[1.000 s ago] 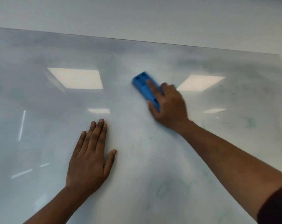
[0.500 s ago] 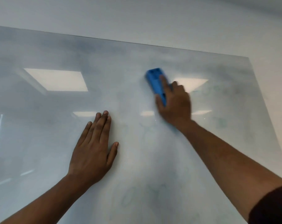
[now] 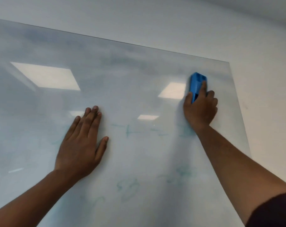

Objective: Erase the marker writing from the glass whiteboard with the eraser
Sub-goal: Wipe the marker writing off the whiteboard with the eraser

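Note:
The glass whiteboard [image 3: 122, 76] fills most of the view, smeared grey along its top. A blue eraser [image 3: 196, 83] is pressed flat on the glass near the upper right corner, and my right hand [image 3: 200, 108] grips its lower half. My left hand [image 3: 80, 145] rests flat on the board at centre left, fingers straight and together. Faint green marker writing [image 3: 129, 130] shows between the hands, and more faint green marks [image 3: 129, 187] lie lower down.
The board's right edge [image 3: 237, 104] runs just right of the eraser, with bare white wall [image 3: 261, 79] beyond and above. Ceiling lights reflect in the glass [image 3: 45, 76].
My right hand has swept the eraser to the right, from the board's upper middle toward its upper right corner. My left hand stays flat on the glass. More faint writing has come into view below.

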`<state>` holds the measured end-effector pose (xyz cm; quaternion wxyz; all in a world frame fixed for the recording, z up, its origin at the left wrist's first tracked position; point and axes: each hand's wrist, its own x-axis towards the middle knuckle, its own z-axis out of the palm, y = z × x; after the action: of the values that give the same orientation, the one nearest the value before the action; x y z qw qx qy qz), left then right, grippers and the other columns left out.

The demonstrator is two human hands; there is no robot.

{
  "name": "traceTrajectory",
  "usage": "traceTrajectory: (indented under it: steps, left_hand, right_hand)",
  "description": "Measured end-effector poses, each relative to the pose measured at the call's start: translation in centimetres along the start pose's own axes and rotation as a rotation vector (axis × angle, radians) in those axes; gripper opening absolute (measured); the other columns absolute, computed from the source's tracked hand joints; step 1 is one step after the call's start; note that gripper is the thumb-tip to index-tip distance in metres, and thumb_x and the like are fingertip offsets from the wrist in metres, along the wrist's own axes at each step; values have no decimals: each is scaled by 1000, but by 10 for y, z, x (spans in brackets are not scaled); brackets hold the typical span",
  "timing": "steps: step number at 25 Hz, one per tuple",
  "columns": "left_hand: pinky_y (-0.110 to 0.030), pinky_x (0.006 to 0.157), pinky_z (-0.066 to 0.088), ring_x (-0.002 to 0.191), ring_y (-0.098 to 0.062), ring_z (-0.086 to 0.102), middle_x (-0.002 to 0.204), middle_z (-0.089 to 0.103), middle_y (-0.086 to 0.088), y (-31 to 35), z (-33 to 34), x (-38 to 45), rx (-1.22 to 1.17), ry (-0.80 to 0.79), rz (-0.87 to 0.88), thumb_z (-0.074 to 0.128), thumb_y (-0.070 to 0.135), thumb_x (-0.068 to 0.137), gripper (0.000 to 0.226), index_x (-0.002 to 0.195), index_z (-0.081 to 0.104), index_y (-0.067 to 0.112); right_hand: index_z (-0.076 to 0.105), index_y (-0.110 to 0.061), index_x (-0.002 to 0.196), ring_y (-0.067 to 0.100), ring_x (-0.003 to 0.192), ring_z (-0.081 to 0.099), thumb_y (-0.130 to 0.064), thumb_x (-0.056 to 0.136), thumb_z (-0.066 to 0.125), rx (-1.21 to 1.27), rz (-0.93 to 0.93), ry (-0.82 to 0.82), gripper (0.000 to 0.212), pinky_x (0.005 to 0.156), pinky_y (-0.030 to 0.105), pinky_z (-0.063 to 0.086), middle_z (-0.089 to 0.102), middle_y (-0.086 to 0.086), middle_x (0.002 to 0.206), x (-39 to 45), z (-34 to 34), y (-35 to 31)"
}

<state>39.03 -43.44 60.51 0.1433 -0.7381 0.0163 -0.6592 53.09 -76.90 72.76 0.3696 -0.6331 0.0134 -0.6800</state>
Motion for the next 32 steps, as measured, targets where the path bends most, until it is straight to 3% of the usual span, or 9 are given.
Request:
traceTrajectory:
  steps: [2, 6, 7, 12, 17, 21, 26, 27, 32]
  left_hand:
    - [-43, 131, 15, 162, -23, 15, 174, 17, -9, 5, -1, 1, 14, 2, -16, 34, 45, 101, 74, 163, 24, 5]
    - [-36, 132, 9, 162, -22, 15, 175, 15, -7, 4, -5, 1, 7, -20, -10, 32, 49, 102, 75, 163, 24, 7]
    - [-33, 132, 7, 162, -21, 15, 175, 14, -6, 3, -6, 1, 5, -19, -18, 32, 50, 102, 76, 164, 23, 7]
    - [-41, 131, 11, 162, -28, 13, 175, 12, -10, -25, -24, -25, -29, 48, -167, 36, 50, 98, 81, 161, 23, 1]
    - [-60, 128, 18, 162, -33, 13, 175, 12, -8, -80, -20, -76, -52, 4, -265, 34, 56, 94, 87, 164, 18, 7]
    - [-49, 128, 12, 161, -35, 14, 174, 14, -12, -81, -27, -81, -58, -46, -265, 34, 56, 93, 89, 164, 19, 4]
    - [-37, 129, 5, 161, -23, 9, 175, 12, -9, -84, -36, -83, -62, -53, -226, 34, 55, 95, 87, 164, 18, 5]
    - [-39, 129, 7, 162, -24, 9, 175, 12, -9, -90, -39, -87, -57, -59, -207, 34, 55, 95, 87, 164, 18, 4]
    - [-53, 127, 16, 161, -33, 15, 175, 14, -11, -134, -45, -112, -36, -74, -200, 23, 67, 97, 92, 163, 20, 3]
  right_hand:
    - [29, -16, 162, 43, 112, 53, -43, 102, 48, 22, 36, -24, 69, 89, 49, 47, 53, 21, 130, -10, 1, -9]
    - [38, -17, 160, 32, 93, 52, -45, 99, 52, 126, -924, -90, 69, 74, 42, 49, 58, 14, 112, -61, 1, -19]
    - [40, -18, 160, 32, 91, 54, -45, 99, 52, 114, -1017, -97, 68, 72, 43, 49, 59, 12, 111, -53, 0, -6]
    - [39, -17, 159, 39, 99, 53, -43, 99, 49, 106, -94, 29, 67, 79, 49, 52, 57, 18, 117, -26, -3, 26]
    - [40, -16, 159, 36, 89, 52, -40, 101, 52, 92, -570, 8, 65, 71, 44, 46, 58, 17, 109, -108, -14, 58]
    - [40, -14, 159, 39, 91, 50, -41, 99, 52, 143, 86, 104, 66, 77, 50, 50, 56, 23, 112, -138, -14, 28]
    - [40, -15, 160, 35, 86, 52, -42, 98, 58, 200, -830, -96, 69, 68, 43, 44, 60, 15, 107, -216, -25, -45]
    - [40, -16, 159, 36, 86, 53, -43, 98, 58, 157, -797, -74, 69, 67, 43, 43, 60, 15, 106, -199, -24, -33]
    - [40, -11, 159, 42, 90, 54, -42, 100, 49, 31, 84, 99, 67, 72, 45, 45, 56, 24, 109, -160, -21, 5]
